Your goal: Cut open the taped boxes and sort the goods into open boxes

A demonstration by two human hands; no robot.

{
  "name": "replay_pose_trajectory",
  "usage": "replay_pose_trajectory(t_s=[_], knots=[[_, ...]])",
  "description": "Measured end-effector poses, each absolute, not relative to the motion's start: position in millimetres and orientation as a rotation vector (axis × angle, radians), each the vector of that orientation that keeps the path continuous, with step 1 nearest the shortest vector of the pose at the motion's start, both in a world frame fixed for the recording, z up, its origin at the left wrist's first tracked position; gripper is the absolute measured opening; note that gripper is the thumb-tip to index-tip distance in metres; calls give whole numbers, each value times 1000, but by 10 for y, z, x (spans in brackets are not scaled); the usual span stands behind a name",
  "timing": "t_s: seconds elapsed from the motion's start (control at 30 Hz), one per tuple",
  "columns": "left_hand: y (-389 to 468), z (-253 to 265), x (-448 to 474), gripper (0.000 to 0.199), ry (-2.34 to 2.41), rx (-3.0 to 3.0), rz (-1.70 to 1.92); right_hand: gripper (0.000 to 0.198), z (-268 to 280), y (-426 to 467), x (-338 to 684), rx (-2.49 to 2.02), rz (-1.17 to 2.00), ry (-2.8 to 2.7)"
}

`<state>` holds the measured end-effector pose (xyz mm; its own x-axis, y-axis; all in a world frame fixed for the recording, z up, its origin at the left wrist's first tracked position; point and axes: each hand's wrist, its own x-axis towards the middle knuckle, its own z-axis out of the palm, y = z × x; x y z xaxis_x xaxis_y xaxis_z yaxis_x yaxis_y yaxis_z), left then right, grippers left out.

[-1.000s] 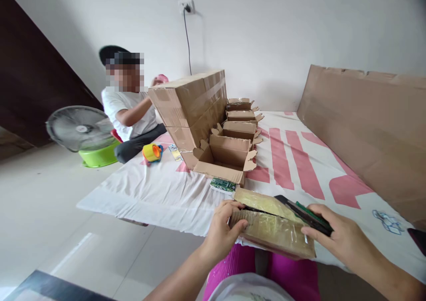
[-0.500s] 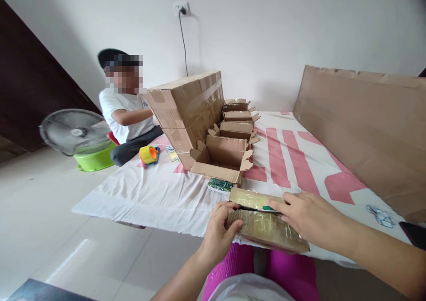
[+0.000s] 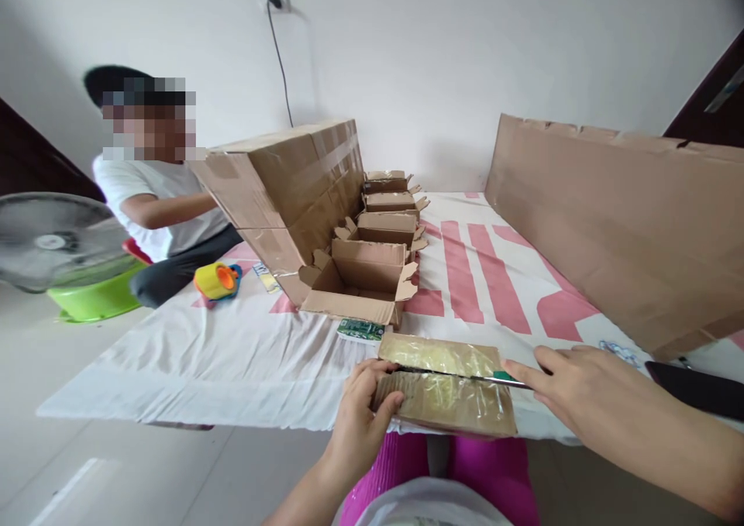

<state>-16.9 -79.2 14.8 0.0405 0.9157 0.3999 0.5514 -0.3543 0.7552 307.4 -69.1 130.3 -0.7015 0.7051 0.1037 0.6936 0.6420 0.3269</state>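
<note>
cardboard stack [image 3: 299, 177], left of centre; taped box [image 3: 450, 406], lower centre. the left hand [image 3: 363, 402] has its fingers curled round the box's left end; the right hand [image 3: 573, 383], fingers gripping a cutter [image 3: 502, 377], has slid from mid-box to the right end, where cutting now seems focused.

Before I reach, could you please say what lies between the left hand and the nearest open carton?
The head view shows a green-and-white printed pack on the cloth.
</note>
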Motion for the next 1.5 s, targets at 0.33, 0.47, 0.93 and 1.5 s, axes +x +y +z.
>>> replay_pose_trajectory(t_s=[0.33,0.47,0.93,1.5], knots=[[-768,138,-202,8,1473,2005,1264,70,1356,-575,2865,1018,660,2786],[-785,124,-190,10,1504,2028,1248,69,1402,-613,2914,1055,656,2766],[-778,77,-189,15,1521,1975,1216,60,1412,-661,3015,1080,657,2792],[-905,273,-528,38,906,2251,763,39,840,-718,3879,1757,321,2751]])
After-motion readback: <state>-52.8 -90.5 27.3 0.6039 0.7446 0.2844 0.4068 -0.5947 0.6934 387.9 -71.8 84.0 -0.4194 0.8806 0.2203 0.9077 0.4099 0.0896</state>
